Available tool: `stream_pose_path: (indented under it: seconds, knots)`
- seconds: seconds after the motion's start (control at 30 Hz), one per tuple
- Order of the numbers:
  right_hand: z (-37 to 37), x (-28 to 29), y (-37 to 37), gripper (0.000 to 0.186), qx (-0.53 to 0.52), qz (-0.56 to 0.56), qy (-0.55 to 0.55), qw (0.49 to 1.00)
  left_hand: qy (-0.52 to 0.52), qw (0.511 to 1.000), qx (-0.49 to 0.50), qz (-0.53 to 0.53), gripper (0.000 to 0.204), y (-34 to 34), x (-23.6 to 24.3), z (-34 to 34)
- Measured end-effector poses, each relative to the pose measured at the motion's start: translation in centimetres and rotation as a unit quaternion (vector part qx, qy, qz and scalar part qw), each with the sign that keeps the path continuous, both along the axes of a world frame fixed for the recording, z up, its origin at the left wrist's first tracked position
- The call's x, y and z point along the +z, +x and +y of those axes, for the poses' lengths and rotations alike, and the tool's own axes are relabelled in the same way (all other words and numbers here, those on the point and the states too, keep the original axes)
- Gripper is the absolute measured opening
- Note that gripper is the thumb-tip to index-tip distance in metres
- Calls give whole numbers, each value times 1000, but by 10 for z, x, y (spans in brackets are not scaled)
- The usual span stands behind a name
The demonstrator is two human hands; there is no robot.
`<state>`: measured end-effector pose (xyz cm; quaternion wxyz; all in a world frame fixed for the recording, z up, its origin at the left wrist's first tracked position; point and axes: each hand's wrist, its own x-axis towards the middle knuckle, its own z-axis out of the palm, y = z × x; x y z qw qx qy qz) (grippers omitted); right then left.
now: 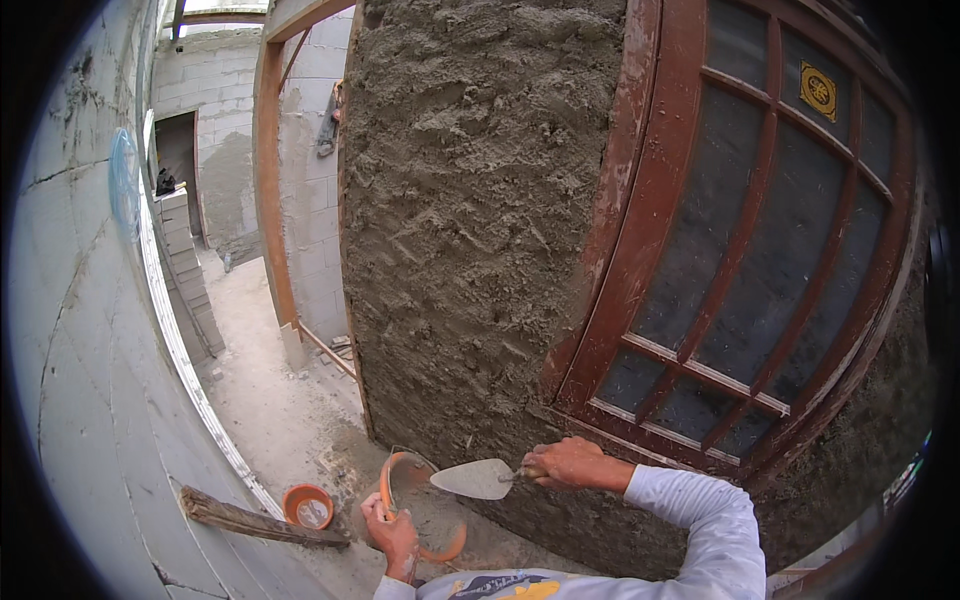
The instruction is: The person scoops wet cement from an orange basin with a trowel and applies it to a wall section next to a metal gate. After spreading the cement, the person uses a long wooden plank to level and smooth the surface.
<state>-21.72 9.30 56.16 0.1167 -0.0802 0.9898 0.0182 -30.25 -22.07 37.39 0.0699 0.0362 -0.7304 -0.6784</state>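
Observation:
My left hand (392,540) grips the orange rim of a mortar bucket (440,548) low in front of me. My right hand (570,462) holds a pointed trowel (470,480) by its handle, with the blade over the bucket beside the lower part of a wall coated in rough wet grey mortar (470,220). To the right of that coating is a red-brown wooden framed window (765,250) with frosted panes and small splatters.
A grey block wall (70,330) runs along my left, with a wooden plank (260,520) and an orange bowl (308,500) near its foot. A wooden doorway frame (271,170) and a pale dusty floor (245,350) lie beyond, with stacked blocks (182,280) farther back.

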Motion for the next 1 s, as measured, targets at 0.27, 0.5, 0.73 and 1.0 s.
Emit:
stream_pose_path:
  seconds: [0.27, 0.5, 0.73, 1.0]
  knots:
    - [-71, -104, 12, 37, -9, -22, -112, 993, -35, 975, -84, 204, 21, 9, 25, 54]
    - [-21, -76, 62, 54, -57, -21, -237, 970, 92, 991, -50, 82, 31, 37, 37, 53]
    - [19, 94, 58, 52, -40, 144, -216, 965, 291, 953, 33, -76, 61, 71, 24, 18]
    - [1, 324, 0, 37, 160, 209, -436, 861, 152, 961, 170, -154, 59, 82, -44, -40]
